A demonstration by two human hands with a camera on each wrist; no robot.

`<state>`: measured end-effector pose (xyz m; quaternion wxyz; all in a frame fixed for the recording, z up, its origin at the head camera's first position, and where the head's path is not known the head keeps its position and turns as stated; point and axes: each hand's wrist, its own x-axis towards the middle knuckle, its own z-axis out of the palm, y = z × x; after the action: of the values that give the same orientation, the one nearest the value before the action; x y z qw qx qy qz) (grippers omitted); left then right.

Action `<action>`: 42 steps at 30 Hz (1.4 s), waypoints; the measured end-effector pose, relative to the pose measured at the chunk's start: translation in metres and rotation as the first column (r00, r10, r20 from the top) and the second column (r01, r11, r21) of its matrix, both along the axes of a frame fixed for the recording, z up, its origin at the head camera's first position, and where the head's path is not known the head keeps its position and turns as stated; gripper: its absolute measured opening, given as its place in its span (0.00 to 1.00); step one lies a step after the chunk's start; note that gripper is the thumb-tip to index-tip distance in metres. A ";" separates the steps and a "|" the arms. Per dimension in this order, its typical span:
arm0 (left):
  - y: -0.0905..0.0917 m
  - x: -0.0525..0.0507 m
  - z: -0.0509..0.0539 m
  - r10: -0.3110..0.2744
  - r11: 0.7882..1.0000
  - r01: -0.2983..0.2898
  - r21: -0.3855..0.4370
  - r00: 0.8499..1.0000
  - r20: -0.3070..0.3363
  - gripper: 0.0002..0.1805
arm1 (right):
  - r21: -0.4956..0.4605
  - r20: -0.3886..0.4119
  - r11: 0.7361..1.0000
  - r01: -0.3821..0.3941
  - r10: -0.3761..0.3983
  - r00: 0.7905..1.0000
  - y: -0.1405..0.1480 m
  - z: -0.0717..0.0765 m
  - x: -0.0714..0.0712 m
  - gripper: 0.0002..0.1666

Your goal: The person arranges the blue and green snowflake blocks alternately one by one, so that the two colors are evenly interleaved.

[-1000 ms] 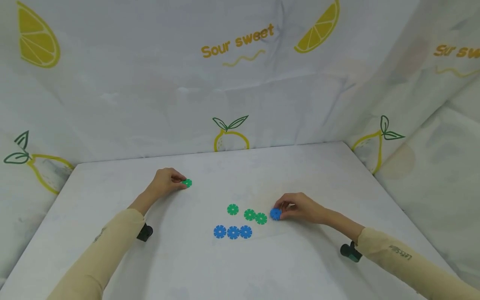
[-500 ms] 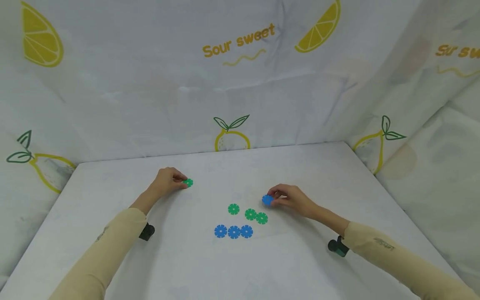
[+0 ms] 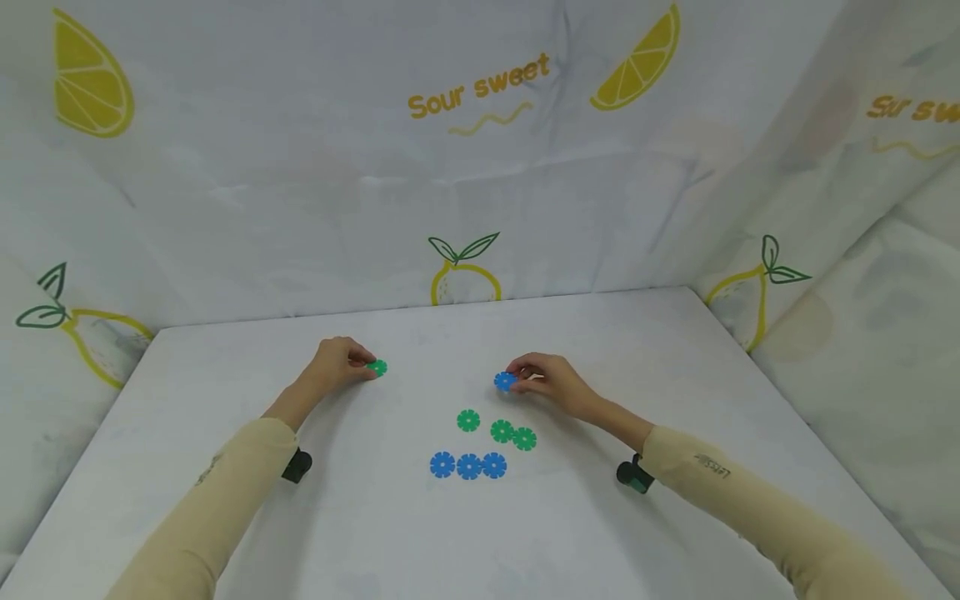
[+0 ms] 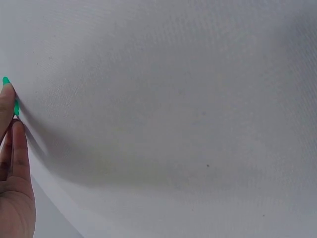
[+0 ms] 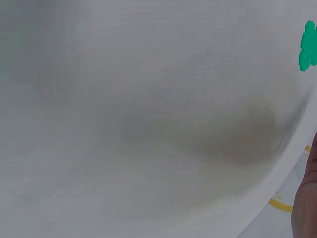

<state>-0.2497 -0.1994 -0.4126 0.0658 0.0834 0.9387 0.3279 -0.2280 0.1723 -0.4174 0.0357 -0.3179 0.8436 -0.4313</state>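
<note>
Centrally, left hand (image 3: 334, 365) pinched notched green plastic disc (image 3: 380, 367), right hand (image 3: 557, 386) notched blue plastic disc (image 3: 504, 382); positioning seemingly needed alignment next.

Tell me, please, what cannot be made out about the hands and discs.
Head view: part of the held green disc, hidden by the left hand.
Head view: part of the held blue disc, hidden by the right hand.
Left wrist view: part of the left hand, cut by the left edge.
Right wrist view: held blue disc, out of frame; right hand and another green disc, cut by the right edge.
</note>
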 end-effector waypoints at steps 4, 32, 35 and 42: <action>0.001 0.002 0.002 0.009 1.000 -0.009 0.004 1.000 0.003 0.13 | -0.028 0.011 1.000 0.006 -0.005 1.000 -0.016 0.000 -0.007 0.15; 0.002 0.001 -0.001 -0.002 1.000 0.002 -0.003 0.999 -0.033 0.14 | 0.059 0.067 0.998 -0.032 0.028 0.997 -0.111 -0.004 -0.039 0.13; 0.003 0.001 0.000 -0.001 1.000 0.001 -0.012 1.000 -0.026 0.14 | 0.069 0.069 0.997 -0.025 0.021 0.997 -0.122 -0.001 -0.043 0.13; 0.003 0.001 0.002 0.003 1.000 -0.003 -0.022 0.999 -0.032 0.13 | 0.108 0.086 0.994 0.009 -0.018 0.996 -0.143 0.000 -0.049 0.13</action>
<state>-0.2483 -0.1961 -0.4106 0.0514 0.0864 0.9434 0.3162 -0.2769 0.0292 -0.4179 0.0865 -0.2908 0.8653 -0.3990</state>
